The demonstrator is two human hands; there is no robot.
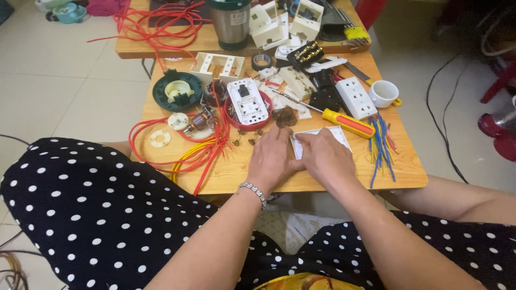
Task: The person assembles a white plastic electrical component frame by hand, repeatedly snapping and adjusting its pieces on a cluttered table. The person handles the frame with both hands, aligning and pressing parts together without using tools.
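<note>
Both hands rest on a flat white socket plate (337,135) lying near the front edge of a small wooden table (236,172). My left hand (273,158), with a beaded bracelet at the wrist, presses on the plate's left side. My right hand (325,156) covers the plate's lower half, fingers curled over it. A yellow and red screwdriver (348,122) lies just beyond the plate, touching neither hand.
Red and yellow wires (188,153) loop at the left. Blue wire pieces (380,145) lie at the right. A white socket insert in a red bowl (247,104), a white multi-socket (356,96), a white cup (385,93), a green disc (177,91) and a steel flask (230,24) stand farther back.
</note>
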